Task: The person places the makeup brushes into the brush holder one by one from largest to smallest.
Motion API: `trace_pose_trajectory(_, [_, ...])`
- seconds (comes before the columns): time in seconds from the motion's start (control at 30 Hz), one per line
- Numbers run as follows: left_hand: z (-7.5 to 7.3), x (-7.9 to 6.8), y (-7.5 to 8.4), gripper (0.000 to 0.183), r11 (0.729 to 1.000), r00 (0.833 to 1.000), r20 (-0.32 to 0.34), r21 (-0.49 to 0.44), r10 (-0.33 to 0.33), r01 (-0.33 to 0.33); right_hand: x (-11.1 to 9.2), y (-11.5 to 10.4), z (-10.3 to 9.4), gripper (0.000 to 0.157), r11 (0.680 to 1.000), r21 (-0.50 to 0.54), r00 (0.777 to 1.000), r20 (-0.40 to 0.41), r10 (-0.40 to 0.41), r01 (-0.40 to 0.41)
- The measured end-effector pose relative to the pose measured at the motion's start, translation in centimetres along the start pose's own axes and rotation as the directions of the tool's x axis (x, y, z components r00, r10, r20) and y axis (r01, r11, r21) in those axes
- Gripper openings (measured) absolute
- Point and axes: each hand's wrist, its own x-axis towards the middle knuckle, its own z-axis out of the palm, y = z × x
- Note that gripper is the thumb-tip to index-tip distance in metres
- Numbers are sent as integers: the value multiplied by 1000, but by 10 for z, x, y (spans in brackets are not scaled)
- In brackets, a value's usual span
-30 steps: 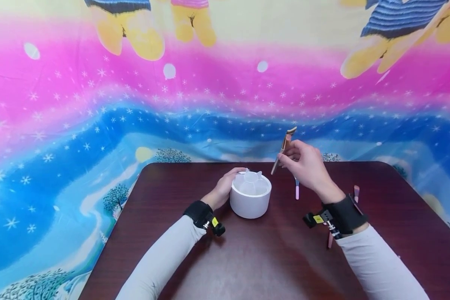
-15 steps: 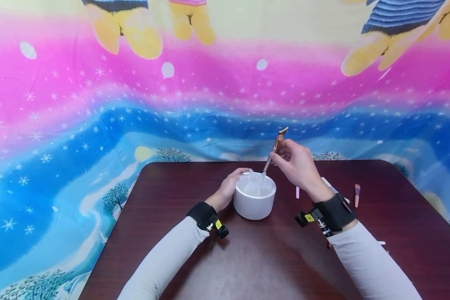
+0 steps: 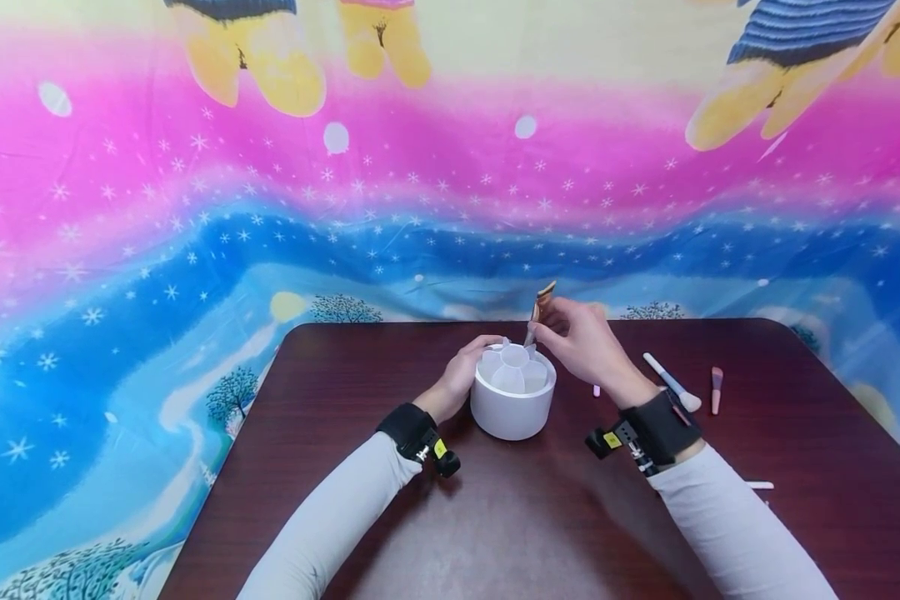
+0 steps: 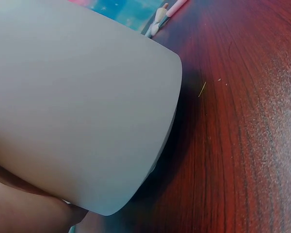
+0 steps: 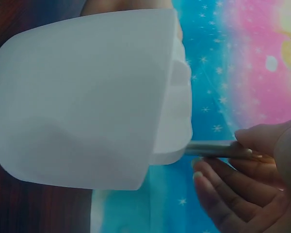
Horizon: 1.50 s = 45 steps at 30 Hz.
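A white round brush holder (image 3: 512,417) with a petal-shaped translucent insert (image 3: 516,367) stands upright on the table. My left hand (image 3: 457,379) grips its left side, fingers reaching round toward the back rim. In the left wrist view the holder's wall (image 4: 87,107) fills most of the picture, and part of the hand (image 4: 29,208) shows at lower left. My right hand (image 3: 581,337) pinches a gold makeup brush (image 3: 544,293), angled head up. In the right wrist view, the brush's handle (image 5: 211,149) runs behind the insert's edge, its lower end hidden, with thumb and fingertips about it.
To the right on the dark wooden table (image 3: 390,358) lie a white-handled brush (image 3: 671,382) and a small pink brush (image 3: 716,390). A pink handle end (image 3: 596,391) shows below the right hand, and a white handle (image 3: 759,485) beside the forearm. A printed cloth (image 3: 450,208) hangs behind.
My right hand has moved left and down, bringing the gold makeup brush from beside the holder to its back right rim. The holder and left hand have shifted slightly right in view.
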Motion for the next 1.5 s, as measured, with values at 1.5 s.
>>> trace_pose_trajectory(1.5, [-3, -1, 0, 36, 999, 999, 34, 39, -26, 24, -73, 105, -96, 20, 942, -250, 973, 4, 230, -222])
